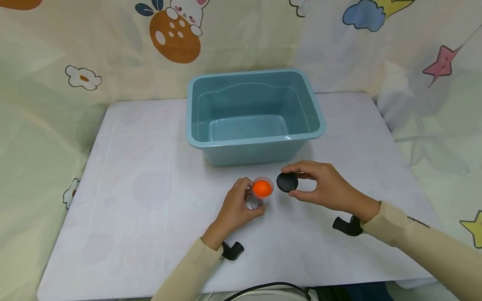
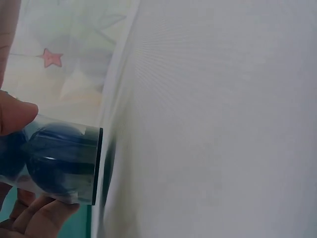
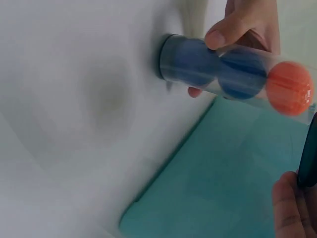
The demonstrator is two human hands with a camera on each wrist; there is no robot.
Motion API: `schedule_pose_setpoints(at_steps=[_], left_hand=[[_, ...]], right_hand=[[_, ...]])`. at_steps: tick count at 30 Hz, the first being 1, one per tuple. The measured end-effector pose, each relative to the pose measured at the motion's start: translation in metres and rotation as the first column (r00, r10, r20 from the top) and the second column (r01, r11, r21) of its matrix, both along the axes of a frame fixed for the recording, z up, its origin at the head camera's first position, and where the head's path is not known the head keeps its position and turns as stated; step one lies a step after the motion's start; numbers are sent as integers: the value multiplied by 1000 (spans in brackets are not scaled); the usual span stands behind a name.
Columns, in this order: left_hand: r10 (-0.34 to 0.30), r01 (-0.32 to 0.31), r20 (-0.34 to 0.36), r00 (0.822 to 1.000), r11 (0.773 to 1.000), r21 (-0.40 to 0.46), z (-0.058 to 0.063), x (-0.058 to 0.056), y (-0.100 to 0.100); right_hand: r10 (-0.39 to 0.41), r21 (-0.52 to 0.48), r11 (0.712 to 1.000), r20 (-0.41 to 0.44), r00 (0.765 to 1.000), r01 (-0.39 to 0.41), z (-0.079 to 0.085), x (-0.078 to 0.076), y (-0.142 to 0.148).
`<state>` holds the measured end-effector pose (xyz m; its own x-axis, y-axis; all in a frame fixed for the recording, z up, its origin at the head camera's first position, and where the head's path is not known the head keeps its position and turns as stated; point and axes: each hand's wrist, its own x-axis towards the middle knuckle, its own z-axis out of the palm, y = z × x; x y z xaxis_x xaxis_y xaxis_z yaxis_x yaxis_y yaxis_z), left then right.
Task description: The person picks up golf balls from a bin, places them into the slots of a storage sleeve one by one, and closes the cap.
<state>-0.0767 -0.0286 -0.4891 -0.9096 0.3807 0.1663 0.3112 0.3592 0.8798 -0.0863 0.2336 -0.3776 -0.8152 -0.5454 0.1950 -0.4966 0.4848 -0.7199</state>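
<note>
My left hand [image 1: 235,207] grips a clear plastic tube [image 2: 90,166] that stands upright close over the table. An orange ball [image 1: 262,188] sits at the tube's uncapped top. Below it in the right wrist view are two dark blue balls, an upper blue ball [image 3: 241,74] and a lower blue ball [image 3: 193,62]. With thumb and fingers, my right hand [image 1: 327,189] pinches a round black lid [image 1: 287,182] by its edge. The lid is just right of the tube's mouth, a small gap apart.
A blue-green plastic tub [image 1: 256,150] stands behind both hands at the back of the table [image 1: 124,217], with nothing visible inside. A white cloth covers the table. Printed curtains [image 1: 241,46] hang behind and beside it. A black cable [image 1: 271,284] runs along the front edge.
</note>
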Motion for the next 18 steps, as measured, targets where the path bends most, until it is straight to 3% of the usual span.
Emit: schedule_pose_setpoints(at_steps=[11, 18], left_hand=[[-15, 16, 31, 999, 1000, -20, -2, -3, -1], [-27, 28, 49, 998, 999, -25, -2, -3, 0]], right_hand=[[35, 61, 998, -83, 996, -30, 8, -6, -7], [50, 101, 994, -94, 994, -41, 11, -8, -9]])
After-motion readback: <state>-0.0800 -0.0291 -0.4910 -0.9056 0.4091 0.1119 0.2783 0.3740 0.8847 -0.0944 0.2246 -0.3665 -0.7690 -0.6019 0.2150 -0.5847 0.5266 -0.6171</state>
